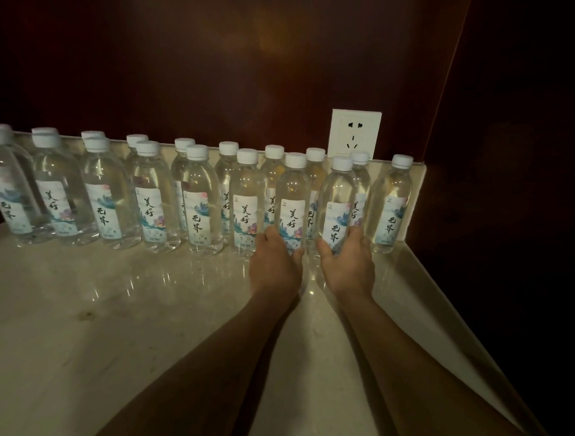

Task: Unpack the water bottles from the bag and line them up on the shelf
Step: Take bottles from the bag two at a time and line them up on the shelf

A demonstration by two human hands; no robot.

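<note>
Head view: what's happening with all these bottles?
A person is lining up water bottles on a pale stone shelf. The left hand grips one front-row bottle near its base, and the right hand grips the next bottle. Two rows already stand against the dark back wall, below a wall socket. No bag is in view.

the water bottles (203, 197) are showing clear bodies and white caps, their white labels carrying black brush characters over blue-green wash with pink and purple touches. the shelf (111, 309) is gleaming pale cream with faint brownish marbling, a small dark smudge lying toward eight o'clock. the wall panel (220, 66) is glowing dark reddish brown. the socket (354, 134), toward one o'clock, is showing plain white with black slots.
</note>
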